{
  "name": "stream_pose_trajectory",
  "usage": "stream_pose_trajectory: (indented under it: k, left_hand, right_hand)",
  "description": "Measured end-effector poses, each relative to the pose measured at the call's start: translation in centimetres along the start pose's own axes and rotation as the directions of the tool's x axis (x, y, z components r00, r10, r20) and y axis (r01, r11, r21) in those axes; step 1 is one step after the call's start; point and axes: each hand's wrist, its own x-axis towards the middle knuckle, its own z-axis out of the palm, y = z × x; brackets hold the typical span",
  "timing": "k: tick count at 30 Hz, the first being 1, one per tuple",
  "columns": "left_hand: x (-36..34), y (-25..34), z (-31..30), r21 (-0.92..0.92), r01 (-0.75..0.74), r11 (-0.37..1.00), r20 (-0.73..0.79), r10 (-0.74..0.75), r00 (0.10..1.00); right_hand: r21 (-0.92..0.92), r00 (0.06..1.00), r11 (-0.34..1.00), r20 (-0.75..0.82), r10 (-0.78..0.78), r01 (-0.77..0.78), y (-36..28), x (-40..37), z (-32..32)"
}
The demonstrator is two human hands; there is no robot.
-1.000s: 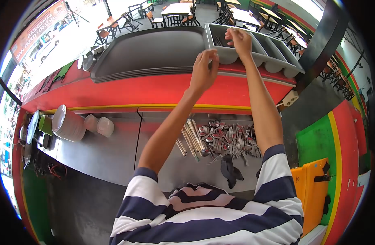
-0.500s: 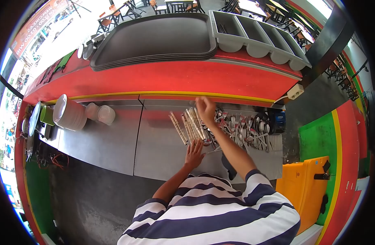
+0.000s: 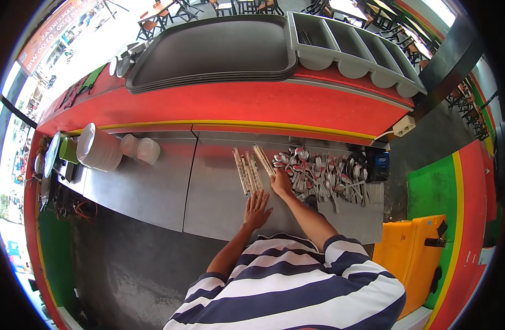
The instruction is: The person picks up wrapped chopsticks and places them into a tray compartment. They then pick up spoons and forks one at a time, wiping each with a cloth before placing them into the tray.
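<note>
On the steel counter lies a group of long, thin, light-coloured sticks that look like chopsticks (image 3: 247, 171), roughly side by side. My left hand (image 3: 257, 210) rests at their near ends, fingers stretched out and flat. Just to the right, a second small bunch of chopsticks (image 3: 262, 159) slants away from my right hand (image 3: 281, 182), whose fingers are closed around its near end. Beside that hand spreads a loose pile of spoons and forks (image 3: 324, 173), some with reddish marks or reflections.
A dark blue box (image 3: 379, 166) stands at the pile's right end. Stacked white bowls (image 3: 101, 151) and small clear cups (image 3: 148, 150) sit at the left. On the red ledge above are dark trays (image 3: 214, 49) and a grey cutlery holder (image 3: 351, 49). An orange container (image 3: 409, 247) stands lower right.
My right hand has come down from above the sticks to the near end of the right-hand bunch, which now lies apart from the others. The left hand stays nearly in place.
</note>
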Motion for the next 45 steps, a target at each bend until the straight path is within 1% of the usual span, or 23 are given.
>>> stream_pose_trajectory:
  k: [2,3,6,9,12,13,16,17,20,21,24,25,27,30,31,32,33,36,37,40,42,44,45]
  left_hand:
    - [0.1,-0.1,0.1,-0.009,-0.005,1.000,0.004,0.005,1.000]
    - [0.1,-0.2,0.1,-0.013,-0.007,1.000,0.007,0.007,1.000]
    - [0.3,-0.5,0.4,0.002,-0.013,1.000,0.038,0.013,0.999]
    - [0.4,-0.8,0.8,0.007,-0.015,1.000,0.030,0.015,0.999]
    - [0.5,-1.1,1.2,0.008,-0.036,0.999,0.045,0.036,0.998]
    - [0.5,-1.1,1.3,0.010,-0.030,0.999,0.049,0.030,0.998]
    - [0.7,-1.2,1.3,-0.004,-0.014,1.000,0.073,0.014,0.997]
    - [0.7,-1.3,1.3,-0.017,-0.012,1.000,0.090,0.013,0.996]
    - [0.9,-1.3,0.6,-0.044,-0.004,0.999,0.162,0.011,0.987]
    - [0.9,-1.3,0.3,-0.051,-0.001,0.999,0.187,0.010,0.982]
    - [0.7,-1.4,0.4,-0.148,0.003,0.989,0.133,0.016,0.991]
    - [0.6,-1.2,0.3,-0.175,0.032,0.984,0.098,-0.015,0.995]
    - [0.6,-0.5,0.2,-0.234,0.079,0.969,0.035,-0.072,0.997]
    - [2.4,0.1,-0.5,-0.498,0.082,0.863,-0.122,-0.164,0.979]
    - [3.2,0.9,-1.3,-0.735,0.117,0.668,-0.073,-0.249,0.966]
    - [4.4,1.9,-2.1,-0.903,0.138,0.408,0.002,-0.316,0.949]
    - [5.5,2.4,-2.1,-0.984,0.141,0.108,0.093,-0.357,0.929]
    - [8.2,3.3,-2.2,-0.990,0.075,0.117,0.030,-0.345,0.938]
    - [7.6,6.3,-6.2,-0.994,0.008,0.111,-0.041,-0.424,0.905]
    - [8.7,6.4,-5.9,-0.997,-0.006,0.080,-0.035,-0.376,0.926]
    - [9.0,6.9,-6.4,-0.991,-0.009,0.133,-0.058,-0.377,0.924]
    - [9.5,7.1,-7.2,-0.962,-0.011,0.271,-0.121,-0.392,0.912]
    - [10.5,6.5,-6.7,-0.924,-0.011,0.382,-0.176,-0.400,0.900]
  right_hand:
    - [0.050,0.998,0.997,0.029,0.054,-0.055,0.5,0.8,0.2]
    - [0.079,0.992,0.990,0.056,0.111,-0.115,0.0,0.9,-0.4]
    - [0.194,0.920,0.920,0.268,0.285,-0.341,-1.0,1.5,-1.9]
    - [0.380,0.833,0.754,0.385,0.398,-0.536,-1.4,1.3,-2.3]
    - [0.507,0.794,0.612,0.414,0.445,-0.607,-0.8,0.8,-1.9]
    - [0.567,0.802,0.567,0.410,0.435,-0.598,-0.6,0.4,-1.8]
    - [0.652,0.832,0.525,0.359,0.422,-0.547,-0.2,-0.9,-1.6]
    - [0.540,0.852,0.661,0.297,0.431,-0.522,0.0,-1.0,-1.6]
    - [0.723,0.848,0.450,0.393,0.356,-0.524,0.0,-2.8,-2.1]
    - [0.776,0.863,0.392,0.385,0.328,-0.495,1.7,-3.2,-0.3]
    - [0.832,0.869,0.278,0.406,0.285,-0.480,1.4,-4.8,-1.1]
    - [0.822,0.849,0.252,0.435,0.300,-0.510,1.1,-5.3,-1.9]
    - [0.829,0.878,0.306,0.401,0.260,-0.469,0.7,-6.4,-2.9]
    - [0.820,0.909,0.395,0.350,0.225,-0.414,-0.3,-7.5,-4.8]
    - [0.804,0.915,0.438,0.345,0.208,-0.403,-0.2,-7.9,-5.0]
    - [0.785,0.920,0.481,0.342,0.189,-0.390,-0.2,-8.2,-5.1]
    - [0.764,0.930,0.530,0.321,0.181,-0.367,-0.5,-8.5,-5.5]
    - [0.834,0.963,0.486,0.262,0.065,-0.260,-1.5,-9.1,-6.2]
    - [0.829,0.963,0.492,0.254,0.093,-0.267,-2.1,-9.2,-6.7]
    - [0.855,0.947,0.409,0.291,0.134,-0.320,-2.5,-9.0,-7.9]
    - [0.856,0.963,0.444,0.214,0.161,-0.264,-2.5,-8.6,-8.4]
    - [0.844,0.976,0.494,0.148,0.159,-0.209,-2.4,-8.1,-8.9]
    - [0.833,0.983,0.525,0.119,0.141,-0.176,-2.9,-7.5,-10.3]
